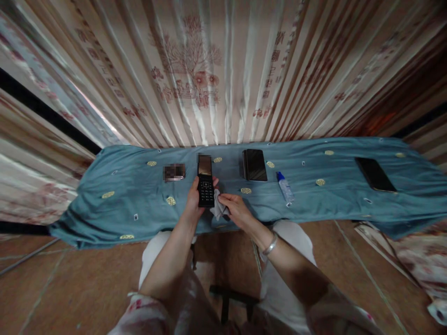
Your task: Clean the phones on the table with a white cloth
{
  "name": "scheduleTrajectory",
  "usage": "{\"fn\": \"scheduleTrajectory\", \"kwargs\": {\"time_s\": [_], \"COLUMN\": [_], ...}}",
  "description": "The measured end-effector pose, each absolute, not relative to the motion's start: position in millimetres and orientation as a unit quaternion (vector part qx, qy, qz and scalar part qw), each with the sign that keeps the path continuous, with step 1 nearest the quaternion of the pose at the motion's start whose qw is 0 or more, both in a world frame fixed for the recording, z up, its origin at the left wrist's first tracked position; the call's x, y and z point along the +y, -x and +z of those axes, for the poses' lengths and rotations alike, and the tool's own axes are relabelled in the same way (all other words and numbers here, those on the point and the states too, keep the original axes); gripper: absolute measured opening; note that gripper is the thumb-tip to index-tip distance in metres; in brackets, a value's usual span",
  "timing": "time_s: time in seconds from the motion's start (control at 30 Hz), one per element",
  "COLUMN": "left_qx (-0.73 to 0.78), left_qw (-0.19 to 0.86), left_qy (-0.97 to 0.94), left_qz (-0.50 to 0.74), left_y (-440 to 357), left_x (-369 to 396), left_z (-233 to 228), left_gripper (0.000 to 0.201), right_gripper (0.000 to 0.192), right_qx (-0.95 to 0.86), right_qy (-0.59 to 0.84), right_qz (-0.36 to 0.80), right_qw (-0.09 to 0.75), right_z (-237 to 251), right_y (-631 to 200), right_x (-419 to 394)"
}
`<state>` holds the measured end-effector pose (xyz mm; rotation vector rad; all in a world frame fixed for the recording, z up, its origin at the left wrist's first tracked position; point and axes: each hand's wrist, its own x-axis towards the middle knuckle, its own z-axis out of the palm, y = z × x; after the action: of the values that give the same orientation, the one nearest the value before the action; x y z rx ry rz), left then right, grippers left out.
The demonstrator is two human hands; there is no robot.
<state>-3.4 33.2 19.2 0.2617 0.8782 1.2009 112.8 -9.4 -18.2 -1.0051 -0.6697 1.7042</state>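
My left hand is closed around a black flip phone, which is unfolded with its keypad and screen facing me. Some fingertips of that hand show past the phone's right edge. Pinched in my right hand is a crumpled grey cloth, close against the lower right side of the phone. Left of the phone, a small dark object with a pixelated surface lies on the blue cloth cover. To the right are a black folding-style device and a clear spray bottle with a blue top.
A black smartphone lies toward the right end of the covered table. Behind the table hangs a pleated, printed curtain. My white-clad knees are at the table's front edge, above a brown tiled floor.
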Motion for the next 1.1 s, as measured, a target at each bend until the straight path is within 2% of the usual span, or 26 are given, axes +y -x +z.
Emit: {"fn": "scheduleTrajectory", "kwargs": {"time_s": [0.13, 0.23, 0.37, 0.47, 0.6, 0.77, 1.1], "left_qx": [0.401, 0.411, 0.424, 0.426, 0.409, 0.396, 0.390], "left_qw": [0.727, 0.715, 0.706, 0.703, 0.703, 0.748, 0.776], "left_qy": [-0.090, -0.075, -0.077, -0.086, -0.117, -0.118, -0.151], "left_qz": [0.550, 0.560, 0.562, 0.562, 0.570, 0.520, 0.472], "left_y": [3, -1, -3, -4, -8, -18, -27], "left_x": [38, 39, 39, 36, 27, 13, -3], "left_z": [19, 18, 16, 14, 12, 15, 21], "left_gripper": [0.041, 0.045, 0.055, 0.058, 0.057, 0.063, 0.048], "right_gripper": [0.026, 0.018, 0.026, 0.033, 0.035, 0.037, 0.037], "right_qx": [-0.351, -0.525, -0.738, -0.793, -0.803, -0.790, -0.747], "right_qy": [0.430, 0.470, 0.456, 0.439, 0.427, 0.441, 0.501], "right_qz": [0.649, 0.490, 0.234, 0.143, 0.125, 0.128, 0.117], "right_qw": [0.520, 0.513, 0.439, 0.398, 0.397, 0.406, 0.421], "right_z": [-19, -13, -2, 0, -5, -10, -14], "right_y": [-113, -119, -122, -118, -113, -116, -144], "right_x": [-17, -21, -29, -32, -28, -13, 20]}}
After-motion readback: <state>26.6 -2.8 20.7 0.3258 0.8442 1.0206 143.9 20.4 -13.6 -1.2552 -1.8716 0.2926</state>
